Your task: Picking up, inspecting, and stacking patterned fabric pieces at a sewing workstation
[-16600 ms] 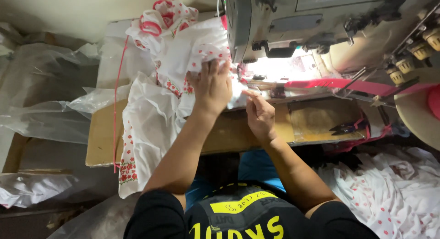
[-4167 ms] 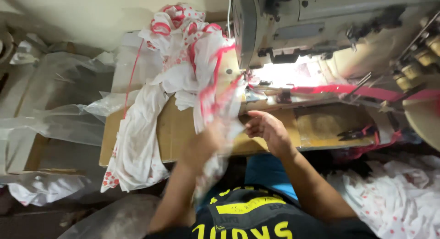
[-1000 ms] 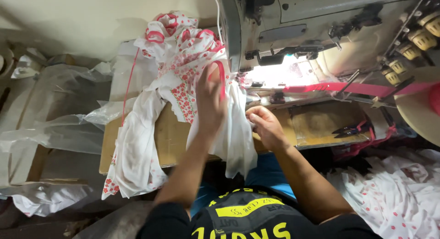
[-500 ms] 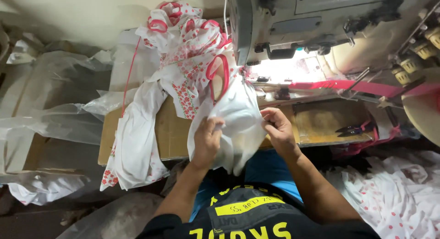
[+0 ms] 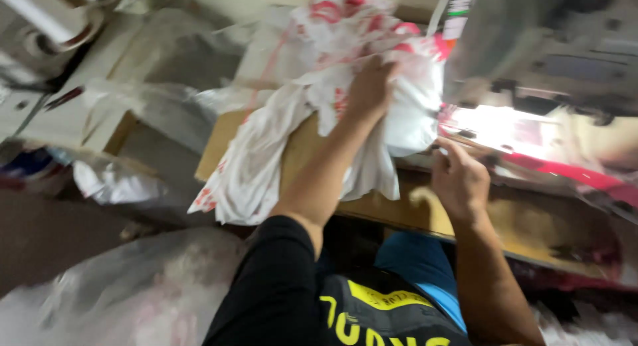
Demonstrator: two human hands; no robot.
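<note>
The left hand lies palm-down on the cloth, a heap of white fabric with red print and red trim, its fingers curled into the folds and gripping them near the top of the heap. The cloth sits on the wooden table, just left of the sewing machine; part of it bunches up high against the machine's side, and a long tail hangs down over the table's near edge to the left of the forearm. The right hand is close to the machine's lit bed, below and right of the cloth heap. Its fingers are bent and its thumb points up toward the cloth's lower right corner, but the picture is blurred and I cannot tell whether it pinches the fabric or only rests on the table there. A strip of red trim runs along the table from under the machine's bed toward the right. Left of the machine, beyond the cloth, clear plastic sheeting lies crumpled over a pale surface. A bulging plastic bag sits low, below the table's left end, beside the person's black sleeve. The whole view is smeared by motion, so fine detail on the machine and on the cloth's print cannot be made out.
</note>
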